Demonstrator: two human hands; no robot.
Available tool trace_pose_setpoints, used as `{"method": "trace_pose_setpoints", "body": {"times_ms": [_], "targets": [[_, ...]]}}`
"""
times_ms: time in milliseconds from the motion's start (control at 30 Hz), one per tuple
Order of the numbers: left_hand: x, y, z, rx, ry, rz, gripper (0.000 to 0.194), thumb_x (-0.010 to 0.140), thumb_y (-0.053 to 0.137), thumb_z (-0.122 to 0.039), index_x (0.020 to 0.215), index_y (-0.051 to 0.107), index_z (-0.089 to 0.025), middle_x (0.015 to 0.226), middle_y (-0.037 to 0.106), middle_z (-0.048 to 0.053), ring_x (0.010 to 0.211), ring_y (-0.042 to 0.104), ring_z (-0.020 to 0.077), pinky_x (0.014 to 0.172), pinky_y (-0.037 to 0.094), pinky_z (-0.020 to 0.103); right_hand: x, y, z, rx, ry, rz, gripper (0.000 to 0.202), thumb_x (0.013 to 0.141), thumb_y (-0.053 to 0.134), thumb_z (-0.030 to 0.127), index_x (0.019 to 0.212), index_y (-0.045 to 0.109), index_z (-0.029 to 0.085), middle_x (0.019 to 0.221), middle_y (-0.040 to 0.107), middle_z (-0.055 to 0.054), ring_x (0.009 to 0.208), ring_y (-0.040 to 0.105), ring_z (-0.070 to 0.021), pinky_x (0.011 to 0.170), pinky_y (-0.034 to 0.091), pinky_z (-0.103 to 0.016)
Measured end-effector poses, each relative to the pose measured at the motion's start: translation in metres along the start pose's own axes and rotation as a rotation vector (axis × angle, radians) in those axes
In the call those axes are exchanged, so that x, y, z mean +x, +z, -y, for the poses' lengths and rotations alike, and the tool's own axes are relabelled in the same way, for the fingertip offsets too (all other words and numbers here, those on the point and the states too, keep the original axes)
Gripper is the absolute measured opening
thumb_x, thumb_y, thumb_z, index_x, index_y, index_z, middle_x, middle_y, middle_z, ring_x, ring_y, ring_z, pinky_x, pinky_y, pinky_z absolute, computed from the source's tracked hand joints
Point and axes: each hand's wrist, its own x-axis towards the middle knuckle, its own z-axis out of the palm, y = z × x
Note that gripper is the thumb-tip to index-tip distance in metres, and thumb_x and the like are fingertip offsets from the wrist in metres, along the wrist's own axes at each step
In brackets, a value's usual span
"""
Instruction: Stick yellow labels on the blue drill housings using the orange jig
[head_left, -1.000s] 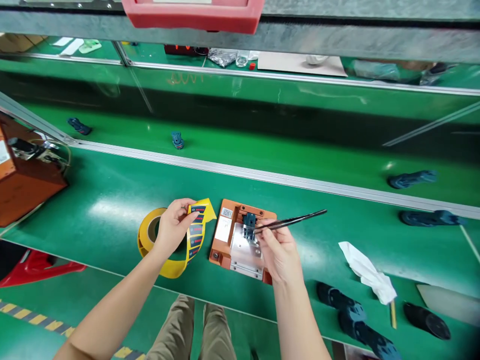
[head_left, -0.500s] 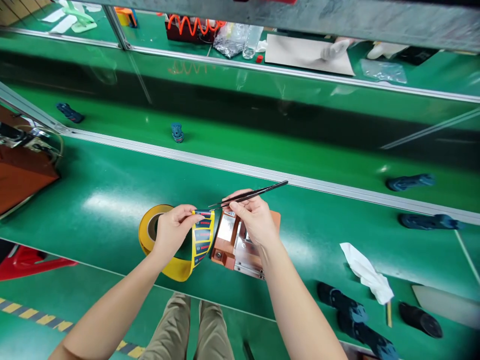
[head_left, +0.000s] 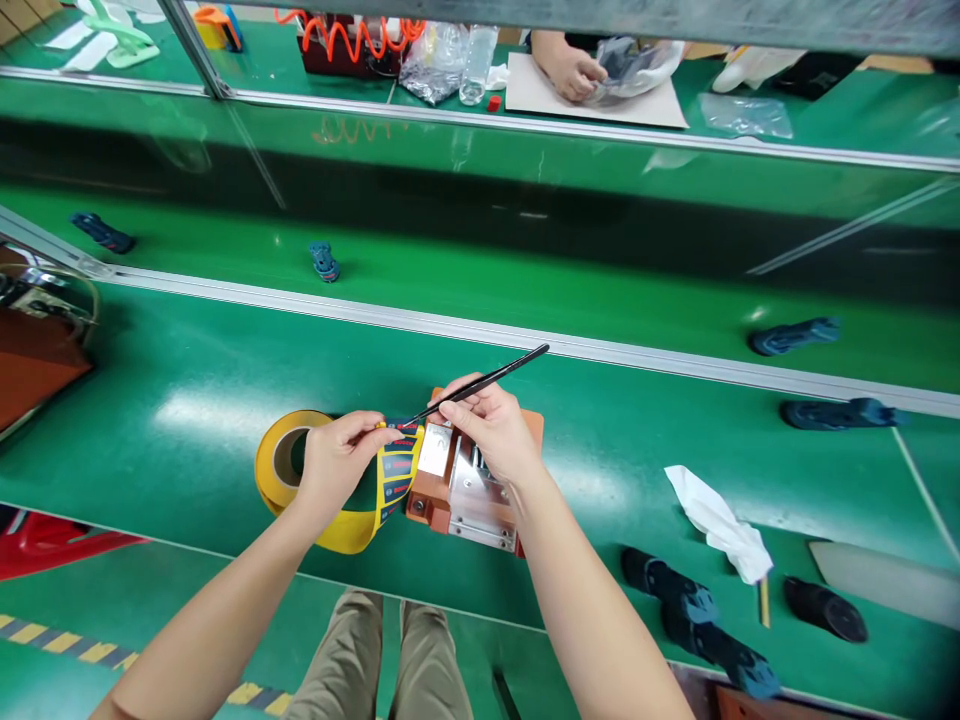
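Note:
My left hand (head_left: 346, 452) pinches the free end of a yellow label strip (head_left: 396, 480) that carries dark rectangular stickers with red print. The strip curves down and back to its roll (head_left: 279, 470), lying on the green bench to the left. In my right hand (head_left: 491, 425) is a pair of black tweezers (head_left: 491, 378), with the tips at the top sticker beside my left fingertips. Whether the tips grip the sticker's edge I cannot tell. Under my right hand sits an orange-brown fixture (head_left: 431, 487) with a metal plate, partly covered by that hand.
Dark blue tool housings lie on the belt, including a small one (head_left: 325, 262), and at right (head_left: 795, 336). More housings (head_left: 716, 640) and a white cloth (head_left: 718, 525) lie at the bench's right. An aluminium rail (head_left: 375, 312) borders the belt. Across it, another person's hand (head_left: 576, 75) handles a bag.
The tweezer tips have come down onto the top sticker near my left fingers. The whole view has shifted slightly. Across the belt, a person's bare hand and a bag have come into view.

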Motion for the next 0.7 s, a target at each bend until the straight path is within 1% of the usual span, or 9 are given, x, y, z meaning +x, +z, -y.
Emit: {"method": "trace_pose_setpoints", "body": {"times_ms": [133,233,300,367,400,467,567,633,700], "targets": [[0.005,0.008,-0.001,0.136,0.056,0.030,0.026,0.085,0.070,-0.046,0.083,0.074,-0.020,0.077,0.076,0.000,0.068,0.070,0.0175,0.062,0.052,0.025,-0.005,-0.007,0.002,-0.031,-0.048,-0.042,0.029,0.073,0.085,0.040,0.087,0.067,0.022,0.080,0.073,0.001,0.073,0.071,-0.0145,0.075,0.061,-0.031],[0.015,0.015,0.000,0.288,0.140,0.023,0.039,0.091,0.062,-0.048,0.114,0.070,-0.017,0.107,0.076,0.009,0.092,0.073,0.0248,0.080,0.055,0.034,-0.013,-0.019,0.005,-0.072,-0.085,-0.114,0.027,0.075,0.084,0.038,0.088,0.066,0.022,0.078,0.073,0.001,0.073,0.071,-0.0147,0.072,0.060,-0.029],[0.021,0.020,0.001,0.394,0.228,-0.004,0.050,0.094,0.058,-0.049,0.132,0.060,-0.016,0.133,0.065,0.016,0.112,0.067,0.0302,0.088,0.054,0.041,-0.021,-0.032,0.006,-0.101,-0.097,-0.153,0.025,0.076,0.083,0.037,0.088,0.067,0.022,0.079,0.073,0.001,0.074,0.072,-0.0149,0.071,0.060,-0.029],[0.023,0.025,0.002,0.470,0.348,-0.047,0.052,0.095,0.058,-0.047,0.138,0.056,-0.017,0.144,0.056,0.017,0.122,0.060,0.0328,0.092,0.052,0.046,-0.030,-0.046,0.007,-0.125,-0.092,-0.175,0.025,0.077,0.083,0.037,0.089,0.067,0.022,0.079,0.073,0.000,0.075,0.072,-0.0154,0.073,0.060,-0.030],[0.022,0.028,0.002,0.487,0.410,-0.060,0.048,0.095,0.058,-0.044,0.136,0.058,-0.019,0.142,0.058,0.015,0.121,0.060,0.0323,0.094,0.051,0.047,-0.035,-0.054,0.007,-0.136,-0.085,-0.185,0.025,0.077,0.083,0.037,0.089,0.067,0.022,0.079,0.073,0.000,0.075,0.072,-0.0157,0.074,0.059,-0.031],[0.010,0.034,0.000,0.477,0.530,-0.048,0.033,0.095,0.059,-0.036,0.124,0.066,-0.020,0.126,0.069,0.011,0.112,0.063,0.0289,0.094,0.049,0.046,-0.045,-0.068,0.005,-0.155,-0.070,-0.212,0.025,0.077,0.082,0.038,0.089,0.067,0.022,0.080,0.072,0.000,0.074,0.071,-0.0158,0.074,0.059,-0.032],[-0.023,0.049,-0.007,0.408,0.704,0.091,0.018,0.095,0.060,-0.027,0.108,0.072,-0.022,0.108,0.076,0.005,0.100,0.065,0.0232,0.093,0.047,0.042,-0.059,-0.083,0.002,-0.194,-0.078,-0.256,0.023,0.078,0.081,0.037,0.089,0.067,0.023,0.081,0.072,0.000,0.076,0.070,-0.0160,0.076,0.057,-0.032],[-0.048,0.060,-0.011,0.396,0.804,0.222,0.020,0.095,0.062,-0.030,0.111,0.071,-0.023,0.114,0.075,0.005,0.107,0.064,0.0238,0.098,0.043,0.044,-0.066,-0.090,-0.001,-0.231,-0.087,-0.271,0.022,0.079,0.080,0.037,0.089,0.067,0.023,0.084,0.073,-0.001,0.079,0.069,-0.0166,0.077,0.056,-0.033],[-0.068,0.071,-0.012,0.423,0.847,0.327,0.033,0.094,0.063,-0.038,0.122,0.067,-0.022,0.127,0.070,0.007,0.120,0.059,0.0262,0.105,0.036,0.046,-0.071,-0.093,-0.003,-0.251,-0.080,-0.273,0.021,0.080,0.079,0.037,0.090,0.067,0.023,0.086,0.074,-0.002,0.082,0.068,-0.0174,0.078,0.055,-0.033]]}}
